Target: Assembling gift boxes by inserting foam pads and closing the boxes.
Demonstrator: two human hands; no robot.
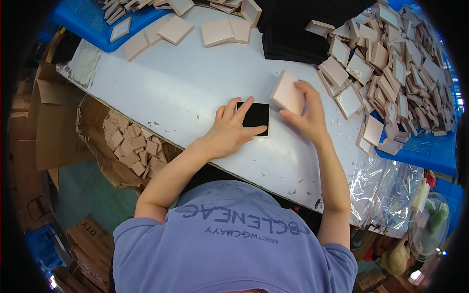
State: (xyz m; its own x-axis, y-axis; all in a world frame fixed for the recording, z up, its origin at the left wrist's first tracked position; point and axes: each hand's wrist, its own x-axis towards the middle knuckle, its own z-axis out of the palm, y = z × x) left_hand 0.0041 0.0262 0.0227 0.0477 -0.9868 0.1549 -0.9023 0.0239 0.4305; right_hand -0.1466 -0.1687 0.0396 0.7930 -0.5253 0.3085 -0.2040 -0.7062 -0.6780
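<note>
On the white tabletop lies a shallow square box half (257, 120) with a black face and a thin pale rim. My left hand (229, 128) rests on it from the left, with the index finger at its far edge and the thumb across its near edge, holding it down. Just to the right, my right hand (311, 115) grips a pale pink square box piece (288, 93) between thumb and fingers. This piece is tilted and raised off the table, apart from the black-faced one.
Blue crates heaped with pale pink box pieces stand at the far left (88, 27) and right (427, 154). Black pads (293, 46) are stacked at the back. A cardboard carton (100, 163) below the left edge holds more pieces. Clear plastic bags (381, 188) hang at the right.
</note>
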